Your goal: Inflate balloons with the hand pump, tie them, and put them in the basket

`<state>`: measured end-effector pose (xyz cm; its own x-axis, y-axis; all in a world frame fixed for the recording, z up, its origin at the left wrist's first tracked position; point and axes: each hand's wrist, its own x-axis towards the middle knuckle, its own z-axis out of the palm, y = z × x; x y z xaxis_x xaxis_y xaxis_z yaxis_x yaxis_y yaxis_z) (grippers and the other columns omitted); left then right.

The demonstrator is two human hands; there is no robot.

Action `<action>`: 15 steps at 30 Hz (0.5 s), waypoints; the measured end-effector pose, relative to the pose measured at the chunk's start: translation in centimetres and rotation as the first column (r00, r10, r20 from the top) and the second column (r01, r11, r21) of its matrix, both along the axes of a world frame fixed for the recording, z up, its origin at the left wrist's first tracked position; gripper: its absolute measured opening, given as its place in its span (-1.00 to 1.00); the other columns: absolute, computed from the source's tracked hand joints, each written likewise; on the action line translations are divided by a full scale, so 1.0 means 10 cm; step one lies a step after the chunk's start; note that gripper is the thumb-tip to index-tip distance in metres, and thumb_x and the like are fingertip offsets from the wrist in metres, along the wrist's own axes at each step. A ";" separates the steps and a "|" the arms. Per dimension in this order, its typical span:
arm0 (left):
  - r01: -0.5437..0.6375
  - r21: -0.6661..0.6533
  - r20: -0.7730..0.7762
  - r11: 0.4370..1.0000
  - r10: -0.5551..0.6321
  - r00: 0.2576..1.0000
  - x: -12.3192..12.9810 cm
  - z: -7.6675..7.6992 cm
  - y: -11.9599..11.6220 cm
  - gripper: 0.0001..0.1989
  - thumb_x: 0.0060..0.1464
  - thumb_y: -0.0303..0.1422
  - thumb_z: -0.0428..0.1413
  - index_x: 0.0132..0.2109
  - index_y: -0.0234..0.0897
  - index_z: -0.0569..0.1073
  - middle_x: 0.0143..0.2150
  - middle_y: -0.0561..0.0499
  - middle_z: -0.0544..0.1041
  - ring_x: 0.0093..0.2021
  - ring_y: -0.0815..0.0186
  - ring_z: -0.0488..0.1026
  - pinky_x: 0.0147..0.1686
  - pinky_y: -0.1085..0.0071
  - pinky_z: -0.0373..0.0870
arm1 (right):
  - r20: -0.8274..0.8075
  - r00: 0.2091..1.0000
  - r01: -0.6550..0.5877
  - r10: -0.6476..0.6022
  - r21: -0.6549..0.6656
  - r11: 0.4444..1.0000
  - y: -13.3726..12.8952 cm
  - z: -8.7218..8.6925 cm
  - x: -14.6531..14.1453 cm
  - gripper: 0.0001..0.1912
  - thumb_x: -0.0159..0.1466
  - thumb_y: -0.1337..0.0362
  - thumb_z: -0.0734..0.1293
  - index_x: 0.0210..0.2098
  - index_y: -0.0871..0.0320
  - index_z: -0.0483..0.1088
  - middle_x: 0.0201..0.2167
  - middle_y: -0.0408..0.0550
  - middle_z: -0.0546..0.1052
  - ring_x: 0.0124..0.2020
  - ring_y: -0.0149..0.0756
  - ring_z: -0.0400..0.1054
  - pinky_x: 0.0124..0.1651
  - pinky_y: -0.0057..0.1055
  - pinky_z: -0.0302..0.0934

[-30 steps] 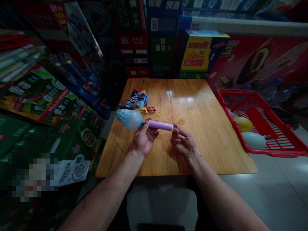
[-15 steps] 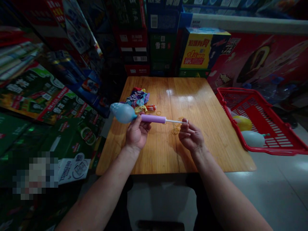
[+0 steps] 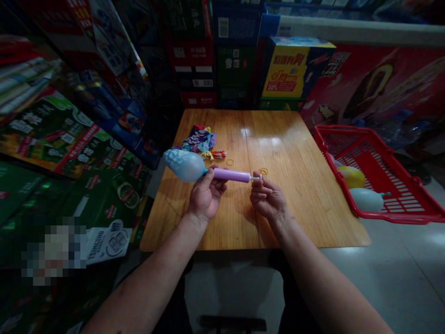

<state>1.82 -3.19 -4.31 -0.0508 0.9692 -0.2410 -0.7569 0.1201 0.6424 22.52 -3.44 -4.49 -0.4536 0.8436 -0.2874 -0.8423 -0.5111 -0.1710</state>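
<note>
A purple balloon pump [image 3: 232,175] spans both hands above the wooden table. My left hand [image 3: 206,197] is closed around its left end, pinching the neck of a blue patterned balloon [image 3: 186,165] onto the nozzle. The balloon is partly inflated and points left. My right hand [image 3: 267,197] grips the white handle [image 3: 259,177] at the right end, with only a short bit of rod showing. Beyond the balloon lies a pile of uninflated balloons [image 3: 200,140]. Rubber bands [image 3: 263,171] lie on the table near my right hand.
The wooden table [image 3: 306,204] is in front of me. At its right is a red basket [image 3: 410,204] holding a yellow balloon [image 3: 352,177] and a pale green balloon [image 3: 366,199]. Stacked cartons [image 3: 234,67] stand behind the table, and beer boxes [image 3: 104,199] crowd the left side.
The pump's rod has gone in as my hands came closer together. The blue balloon has grown fuller, and my left hand has shifted right with it.
</note>
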 end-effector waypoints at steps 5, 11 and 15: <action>-0.099 0.044 -0.010 0.994 0.099 0.995 -0.14 0.05 0.08 -0.72 0.14 -0.23 0.24 -0.04 -0.23 0.55 -0.10 -0.10 0.62 -0.21 0.30 0.56 -0.36 0.48 0.37 | -0.013 0.996 0.094 -0.093 0.035 0.995 0.03 0.09 0.13 -0.72 0.46 0.43 0.10 -0.17 0.20 0.44 -0.51 -0.25 0.50 -0.72 -0.69 0.15 -0.61 -0.74 0.13; 0.035 0.007 -0.001 0.999 -0.035 0.999 0.07 -0.03 -0.05 -0.70 0.16 -0.21 0.23 0.01 -0.18 0.52 -0.04 -0.13 0.61 -0.15 0.25 0.56 -0.33 0.44 0.38 | 0.007 1.000 -0.015 0.015 0.026 1.000 -0.07 -0.05 -0.11 -0.82 0.43 0.41 0.19 -0.17 0.21 0.43 -0.49 -0.23 0.51 -0.71 -0.70 0.11 -0.60 -0.73 0.12; 0.015 -0.003 -0.001 1.000 -0.015 1.000 0.14 -0.07 -0.06 -0.71 0.16 -0.21 0.23 0.00 -0.19 0.52 -0.05 -0.12 0.62 -0.16 0.28 0.56 -0.32 0.45 0.38 | -0.017 1.000 0.000 0.000 -0.018 1.000 -0.05 -0.09 -0.15 -0.80 0.46 0.38 0.16 -0.16 0.22 0.43 -0.48 -0.21 0.52 -0.70 -0.69 0.13 -0.59 -0.73 0.14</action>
